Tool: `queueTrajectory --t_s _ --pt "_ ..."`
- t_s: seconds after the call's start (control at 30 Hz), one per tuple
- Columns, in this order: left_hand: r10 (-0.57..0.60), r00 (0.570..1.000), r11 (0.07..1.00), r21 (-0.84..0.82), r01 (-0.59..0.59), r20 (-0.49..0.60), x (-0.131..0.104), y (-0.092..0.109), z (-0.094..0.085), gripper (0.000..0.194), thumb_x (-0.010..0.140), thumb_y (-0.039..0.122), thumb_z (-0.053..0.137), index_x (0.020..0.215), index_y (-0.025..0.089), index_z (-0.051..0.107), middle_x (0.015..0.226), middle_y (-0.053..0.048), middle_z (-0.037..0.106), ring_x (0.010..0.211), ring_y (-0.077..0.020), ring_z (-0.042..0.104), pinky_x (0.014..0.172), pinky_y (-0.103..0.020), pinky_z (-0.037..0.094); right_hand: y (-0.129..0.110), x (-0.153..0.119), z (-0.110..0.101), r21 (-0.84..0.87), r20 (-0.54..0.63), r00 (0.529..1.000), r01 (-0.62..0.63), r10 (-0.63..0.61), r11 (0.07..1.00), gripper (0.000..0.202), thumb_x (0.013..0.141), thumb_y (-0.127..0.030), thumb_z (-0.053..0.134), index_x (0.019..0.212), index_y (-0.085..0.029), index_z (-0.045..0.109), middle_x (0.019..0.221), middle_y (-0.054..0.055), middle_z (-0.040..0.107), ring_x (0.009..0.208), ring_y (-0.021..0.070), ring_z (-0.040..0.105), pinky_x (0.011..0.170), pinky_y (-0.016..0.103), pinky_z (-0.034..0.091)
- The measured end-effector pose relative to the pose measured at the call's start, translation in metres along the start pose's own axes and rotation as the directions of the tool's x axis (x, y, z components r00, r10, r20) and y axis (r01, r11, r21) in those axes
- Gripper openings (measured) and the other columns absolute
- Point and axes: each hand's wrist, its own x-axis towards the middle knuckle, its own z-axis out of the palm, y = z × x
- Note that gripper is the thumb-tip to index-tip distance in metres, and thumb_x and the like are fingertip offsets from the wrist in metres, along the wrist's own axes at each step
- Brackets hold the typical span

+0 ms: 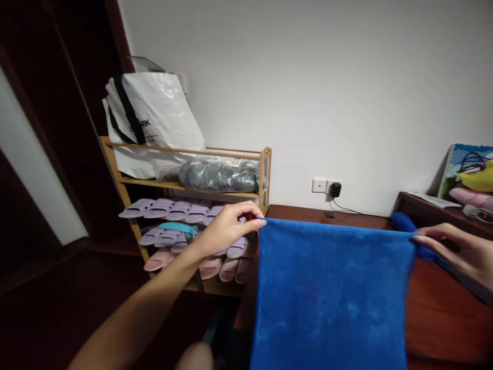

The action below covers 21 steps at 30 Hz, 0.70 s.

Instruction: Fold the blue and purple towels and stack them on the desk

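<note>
Blue, faintly mottled cloth [333, 293] hangs before the desk [447, 318], its top edge pinched by left hand [231, 226] and right hand [458, 252]. Leftward, a wooden rack [265, 172] holds a white bag [165, 110] and slippers [156, 208], some behind the left forearm [150, 303]; a black plug [336, 190] follows. The cloth's bottom is cut off.

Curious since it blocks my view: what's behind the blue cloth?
A brown desk shows beyond the top and right edges of the blue cloth; whatever lies directly behind is covered.
</note>
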Motion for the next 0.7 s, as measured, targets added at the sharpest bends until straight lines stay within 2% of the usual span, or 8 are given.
queueTrajectory --t_s 0.07,0.17,0.3,0.5,0.6,0.7 --pt "-0.043 0.999 0.999 -0.027 0.044 0.026 0.003 -0.027 0.014 0.017 0.079 0.036 0.061 0.073 0.020 0.064 0.077 -0.002 0.065 0.075 -0.0188 0.059 0.067 -0.027 0.044 0.013 0.001 0.021 0.057 0.123 0.992 0.019 -0.026 0.998 0.034 0.063 -0.066 0.061 0.073 -0.034 0.068 0.075 0.001 0.068 0.065 0.0213 0.062 0.060 0.032 0.050" --pt "-0.103 0.994 0.992 -0.062 0.106 0.046 0.016 -0.070 0.039 0.021 0.077 0.038 0.061 0.074 0.018 0.064 0.073 -0.003 0.065 0.070 -0.0182 0.058 0.064 -0.026 0.044 0.040 0.006 0.061 0.113 0.239 0.971 -0.060 0.032 0.992 0.034 0.070 -0.062 0.060 0.076 -0.028 0.066 0.078 0.003 0.068 0.070 0.0218 0.062 0.063 0.032 0.049" --pt "-0.177 0.984 0.981 -0.081 0.177 0.000 0.039 -0.128 0.076 0.022 0.073 0.037 0.062 0.073 0.015 0.064 0.072 -0.003 0.065 0.068 -0.0170 0.058 0.063 -0.026 0.043 0.079 0.013 0.118 0.153 0.396 0.916 -0.134 0.063 0.979 0.046 0.073 -0.065 0.055 0.078 -0.021 0.065 0.080 0.006 0.068 0.074 0.0209 0.061 0.066 0.029 0.048" --pt "-0.266 0.963 0.962 -0.062 0.267 0.031 0.056 -0.193 0.116 0.022 0.071 0.035 0.063 0.069 0.013 0.065 0.063 -0.002 0.065 0.060 -0.0161 0.057 0.059 -0.025 0.042 0.125 0.012 0.183 0.172 0.443 0.893 -0.175 0.083 0.969 0.060 0.071 -0.075 0.046 0.080 -0.018 0.062 0.081 0.009 0.067 0.077 0.0210 0.061 0.071 0.031 0.048" --pt "-0.301 0.953 0.952 -0.049 0.303 0.042 0.062 -0.219 0.129 0.025 0.070 0.038 0.064 0.066 0.013 0.066 0.060 -0.002 0.063 0.058 -0.0161 0.057 0.058 -0.026 0.041 0.143 0.011 0.210 0.136 0.482 0.868 -0.204 0.116 0.969 0.059 0.074 -0.074 0.045 0.077 -0.018 0.061 0.079 0.009 0.067 0.075 0.0195 0.060 0.072 0.031 0.047" --pt "-0.330 0.943 0.943 -0.031 0.331 0.047 0.068 -0.241 0.140 0.027 0.070 0.039 0.064 0.061 0.014 0.065 0.057 -0.001 0.062 0.058 -0.0161 0.056 0.058 -0.026 0.041 0.159 0.011 0.239 0.075 0.523 0.836 -0.240 0.167 0.968 0.052 0.079 -0.066 0.047 0.078 -0.016 0.060 0.077 0.005 0.065 0.072 0.0154 0.059 0.073 0.031 0.047"
